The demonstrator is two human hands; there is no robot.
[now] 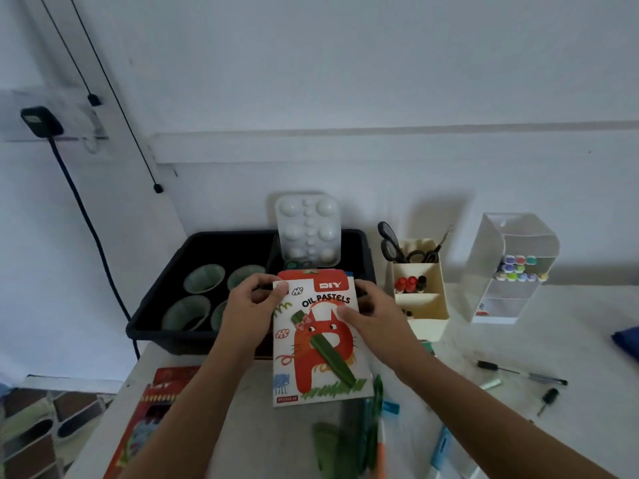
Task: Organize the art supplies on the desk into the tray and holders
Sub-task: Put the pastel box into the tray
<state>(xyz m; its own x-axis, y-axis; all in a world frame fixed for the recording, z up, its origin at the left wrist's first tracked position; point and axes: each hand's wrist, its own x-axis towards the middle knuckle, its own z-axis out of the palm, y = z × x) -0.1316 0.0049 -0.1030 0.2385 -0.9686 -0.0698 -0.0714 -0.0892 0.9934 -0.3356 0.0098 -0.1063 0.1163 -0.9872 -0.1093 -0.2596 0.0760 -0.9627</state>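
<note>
Both hands on it: my left hand (254,299) and right hand (368,314) pinch the red-and-white cardboard oil pastels box (320,340), long axis pointing away towards the black plastic tray (162,316) just beyond.

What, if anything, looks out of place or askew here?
The white palette stands on end in the black tray, rising well above its rim instead of lying flat. On the desk to the right, a pen and a small black piece lie loose, apart.
</note>
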